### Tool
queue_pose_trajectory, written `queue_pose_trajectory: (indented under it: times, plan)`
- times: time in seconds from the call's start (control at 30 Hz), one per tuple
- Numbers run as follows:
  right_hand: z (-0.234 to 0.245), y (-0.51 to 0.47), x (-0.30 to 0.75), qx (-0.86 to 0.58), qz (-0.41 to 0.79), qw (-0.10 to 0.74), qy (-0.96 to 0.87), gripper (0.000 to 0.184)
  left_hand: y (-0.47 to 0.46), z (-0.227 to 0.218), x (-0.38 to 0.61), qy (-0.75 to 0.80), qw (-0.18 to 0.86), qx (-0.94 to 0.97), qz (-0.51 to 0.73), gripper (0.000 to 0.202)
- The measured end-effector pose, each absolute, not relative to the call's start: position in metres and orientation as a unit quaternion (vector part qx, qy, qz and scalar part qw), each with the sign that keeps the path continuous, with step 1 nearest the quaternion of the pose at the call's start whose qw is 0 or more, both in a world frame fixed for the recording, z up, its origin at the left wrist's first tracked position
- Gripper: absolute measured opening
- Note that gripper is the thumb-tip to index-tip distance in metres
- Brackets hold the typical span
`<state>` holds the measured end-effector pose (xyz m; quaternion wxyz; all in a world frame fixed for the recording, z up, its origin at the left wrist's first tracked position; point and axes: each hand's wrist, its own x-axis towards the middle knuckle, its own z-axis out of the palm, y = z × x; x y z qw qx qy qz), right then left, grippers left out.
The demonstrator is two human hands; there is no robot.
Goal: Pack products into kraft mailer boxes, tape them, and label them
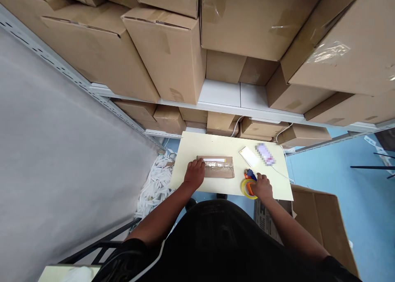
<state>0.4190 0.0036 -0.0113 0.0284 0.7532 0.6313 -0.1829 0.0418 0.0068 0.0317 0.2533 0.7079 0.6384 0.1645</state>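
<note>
A small flat cardboard box (219, 173) lies on the pale yellow table (197, 144). Clear tape and a white label strip run across its top. My left hand (195, 174) is closed over the box's left end, with the fingertips at its upper left corner. To the right of the box, my right hand (263, 188) is closed around the orange handle of a tape dispenser (249, 187). The dispenser has a blue part at its head and carries a yellow-looking roll of tape. It is apart from the box, over the table's front right part.
A white card or pad (248, 156) and a blurred phone (264, 154) with a cable lie at the table's back right. Shelves of cardboard boxes (173, 56) rise behind. Paper scraps (154, 183) cover the floor left; a large open carton (324, 220) stands right.
</note>
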Motion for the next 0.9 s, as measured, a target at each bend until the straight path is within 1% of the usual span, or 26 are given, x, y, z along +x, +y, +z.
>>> queue_pose_trajectory:
  times: [0.07, 0.1, 0.2, 0.3, 0.4, 0.5, 0.57, 0.63, 0.73, 0.83, 0.9]
  plan:
    - [-0.021, 0.012, 0.433, 0.764, -0.226, 0.117, 0.593, 0.049, 0.007, 0.030, 0.049, 0.625, 0.266, 0.719, 0.146, 0.042]
    - [-0.026, 0.017, 0.436, 0.760, -0.254, 0.142, 0.581, 0.044, 0.007, 0.030, 0.052, 0.620, 0.273, 0.722, 0.136, 0.043]
    - [-0.036, 0.030, 0.438, 0.750, -0.294, 0.159, 0.571, 0.032, 0.010, 0.031, 0.059, 0.627, 0.292, 0.711, 0.129, 0.044]
    - [-0.028, 0.032, 0.438, 0.749, -0.279, 0.111, 0.590, 0.029, 0.017, 0.037, 0.059, 0.657, 0.312, 0.665, 0.168, 0.042]
    - [0.002, 0.027, 0.435, 0.754, -0.272, 0.006, 0.598, 0.033, 0.024, 0.041, 0.056, 0.667, 0.368, 0.609, 0.220, 0.032]
    - [0.047, 0.030, 0.415, 0.733, -0.265, -0.077, 0.622, 0.043, 0.028, 0.039, 0.051, 0.658, 0.459, 0.526, 0.280, 0.024]
    - [0.077, 0.039, 0.389, 0.682, -0.232, -0.110, 0.685, 0.052, 0.028, 0.035, 0.046, 0.650, 0.538, 0.430, 0.320, 0.026]
    - [0.101, 0.051, 0.356, 0.603, -0.185, -0.122, 0.766, 0.060, 0.026, 0.032, 0.040, 0.626, 0.615, 0.332, 0.346, 0.031]
    - [0.121, 0.066, 0.303, 0.503, -0.120, -0.080, 0.852, 0.066, 0.019, 0.030, 0.033, 0.560, 0.683, 0.259, 0.391, 0.045]
    - [0.123, 0.071, 0.263, 0.449, -0.078, -0.015, 0.890, 0.067, 0.012, 0.030, 0.031, 0.498, 0.699, 0.252, 0.447, 0.057]
    - [0.119, 0.069, 0.248, 0.430, -0.064, 0.010, 0.900, 0.066, 0.008, 0.031, 0.034, 0.481, 0.696, 0.242, 0.475, 0.059]
